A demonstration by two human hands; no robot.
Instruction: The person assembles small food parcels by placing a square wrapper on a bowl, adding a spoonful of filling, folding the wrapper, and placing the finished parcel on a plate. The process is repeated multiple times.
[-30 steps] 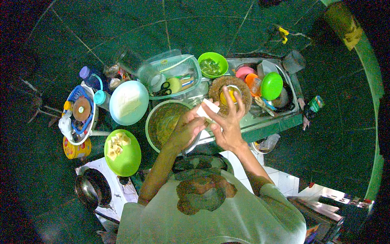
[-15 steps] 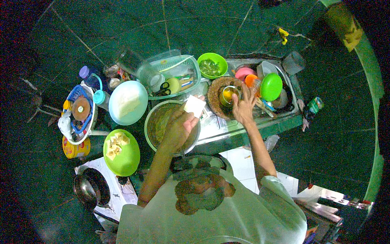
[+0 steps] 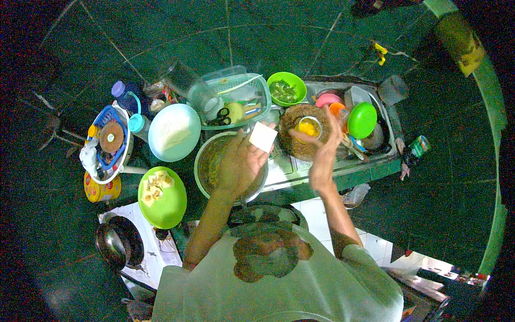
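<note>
Left hand [image 3: 238,166]: grasping a thin white square sheet [image 3: 263,136], which lies flat over its fingers. Hand and sheet are above a large bowl [image 3: 199,169] with a yellowish-brown mixture in it.

Right hand [image 3: 324,155]: free of any object, fingers extended and slightly blurred, beside a small cup [image 3: 320,124] with yellow contents. Cannot tell whether the fingertips touch the cup. Cup sits on a round brown slab [image 3: 292,144], right of the large bowl.

Left of the bowl: light-blue plate [image 3: 160,147] with a pale flat stack [image 3: 176,135]; nearer the body, green plate [image 3: 167,210] with several folded pale pieces [image 3: 155,188] toward its far side.

Behind the bowl: pale-green basket [image 3: 236,124], scissors [image 3: 220,116] inside. To its right, green bowl [image 3: 301,97] holding chopped greens [image 3: 283,91].
</note>
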